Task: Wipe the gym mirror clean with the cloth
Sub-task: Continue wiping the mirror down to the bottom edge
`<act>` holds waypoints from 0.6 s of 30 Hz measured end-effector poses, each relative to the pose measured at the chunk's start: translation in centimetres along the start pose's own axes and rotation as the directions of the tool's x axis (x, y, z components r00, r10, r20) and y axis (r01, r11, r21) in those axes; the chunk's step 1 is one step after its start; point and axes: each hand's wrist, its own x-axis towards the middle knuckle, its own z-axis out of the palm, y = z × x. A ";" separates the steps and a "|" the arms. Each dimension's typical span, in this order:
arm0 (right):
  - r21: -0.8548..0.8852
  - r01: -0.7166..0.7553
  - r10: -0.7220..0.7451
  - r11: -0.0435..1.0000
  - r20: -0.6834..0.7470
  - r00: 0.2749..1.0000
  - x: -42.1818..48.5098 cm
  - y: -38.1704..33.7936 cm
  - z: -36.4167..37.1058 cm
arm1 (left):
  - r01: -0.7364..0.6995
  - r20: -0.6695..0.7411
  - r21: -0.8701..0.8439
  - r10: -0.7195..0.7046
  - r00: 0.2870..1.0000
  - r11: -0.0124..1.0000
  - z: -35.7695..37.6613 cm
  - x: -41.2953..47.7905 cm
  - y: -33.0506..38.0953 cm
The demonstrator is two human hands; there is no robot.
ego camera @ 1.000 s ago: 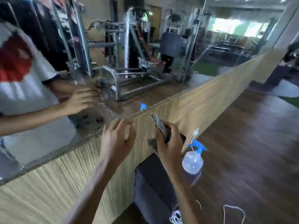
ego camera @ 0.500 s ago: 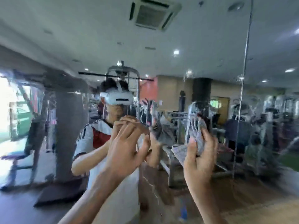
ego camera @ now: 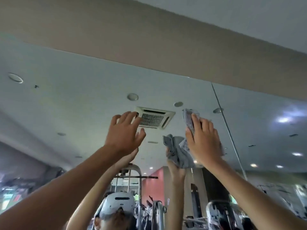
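The right hand (ego camera: 204, 140) is raised high, its fingers laid fairly straight over the grey cloth (ego camera: 180, 153) and pressing it flat to the mirror (ego camera: 83, 97). One corner of the cloth sticks up past the fingertips; the rest bunches and hangs to the left below the palm. The cloth sits on the upper part of the glass, just left of the thin seam (ego camera: 227, 127) between two panels.

The left hand (ego camera: 123, 131) is up at about the same height, well left of the cloth, open with fingers spread and holding nothing. Whether it touches the glass cannot be told.

Between the two hands the mirror reflects a ceiling vent (ego camera: 155, 119) with round downlights around it. Lower down it reflects both raised arms, the person's headset (ego camera: 116, 206) and blurred gym machines. Above the mirror's top edge runs a beige wall band (ego camera: 149, 39).
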 end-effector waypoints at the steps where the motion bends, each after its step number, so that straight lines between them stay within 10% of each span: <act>1: -0.031 0.008 -0.007 1.000 0.020 1.000 0.8 0.3 0.8 | 0.011 0.063 0.023 -0.013 0.998 1.000 0.3 0.4 -0.3; 18: -0.003 -0.096 0.093 0.995 0.288 0.953 -3.7 -1.1 5.8 | 0.092 0.191 0.155 -0.122 0.974 0.984 4.8 -1.3 -0.3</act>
